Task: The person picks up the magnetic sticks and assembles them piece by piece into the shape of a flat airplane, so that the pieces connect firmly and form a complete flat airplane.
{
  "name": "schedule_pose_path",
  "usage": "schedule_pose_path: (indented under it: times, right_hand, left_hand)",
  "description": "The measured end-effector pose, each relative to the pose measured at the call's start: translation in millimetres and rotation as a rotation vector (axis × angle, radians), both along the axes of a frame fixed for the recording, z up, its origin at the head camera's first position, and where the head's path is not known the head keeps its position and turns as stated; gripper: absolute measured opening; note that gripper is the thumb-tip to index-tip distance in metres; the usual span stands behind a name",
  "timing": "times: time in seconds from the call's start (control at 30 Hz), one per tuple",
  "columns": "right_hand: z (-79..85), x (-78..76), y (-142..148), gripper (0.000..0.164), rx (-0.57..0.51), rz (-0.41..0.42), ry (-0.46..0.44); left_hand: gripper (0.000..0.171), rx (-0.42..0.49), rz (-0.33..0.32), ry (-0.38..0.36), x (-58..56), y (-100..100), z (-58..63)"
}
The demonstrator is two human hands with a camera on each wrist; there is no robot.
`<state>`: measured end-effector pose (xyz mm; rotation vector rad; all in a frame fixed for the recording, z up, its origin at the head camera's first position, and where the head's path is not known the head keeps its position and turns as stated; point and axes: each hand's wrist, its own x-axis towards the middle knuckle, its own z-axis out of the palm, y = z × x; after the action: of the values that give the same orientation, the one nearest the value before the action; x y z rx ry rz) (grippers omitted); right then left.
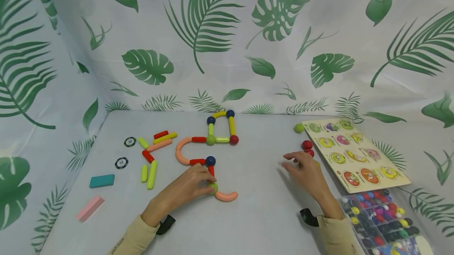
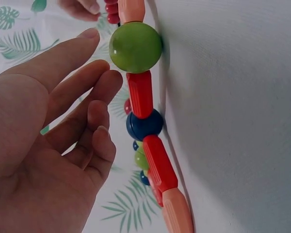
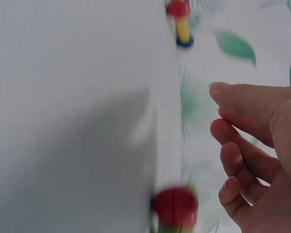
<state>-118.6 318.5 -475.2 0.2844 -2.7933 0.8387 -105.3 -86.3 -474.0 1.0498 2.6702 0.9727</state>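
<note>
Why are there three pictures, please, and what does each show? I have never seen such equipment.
There is no robot: these are a person's bare left hand and right hand. The wide picture is taken from the head; the two closer ones, from the left and right wrists. On the table lies a joined figure of coloured sticks and balls. In the wide picture, more sticks, two chips and two blocks lie at the left; a picture board and a bead box, at the right. The left hand is beside a green ball of the figure; the right hand is near some red balls. Neither hand visibly holds anything.
</note>
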Motion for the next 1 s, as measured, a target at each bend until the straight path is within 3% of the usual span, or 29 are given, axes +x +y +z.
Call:
schedule_pose_path:
  times: [0.13,0.33,0.73,1.0]
  right_hand:
    - [1.4,2.6,27,0.026,0.023,-0.086,0.009]
    - [2.6,8.5,46,0.031,0.06,-0.162,-0.048]
    - [-2.1,8.4,51,0.043,0.063,-0.139,-0.131]
    - [-3.8,5.4,38,0.043,0.07,-0.099,-0.118]
  left_hand:
    - [0.027,0.002,-0.003,0.007,-0.3,0,0.3]
    - [0.029,0.007,-0.006,0.0,-0.1,1,1.7]
    - [0.032,0.005,-0.028,-0.001,1.1,6,3.0]
    - [0.035,0.009,-0.058,0.003,3.6,11,6.5]
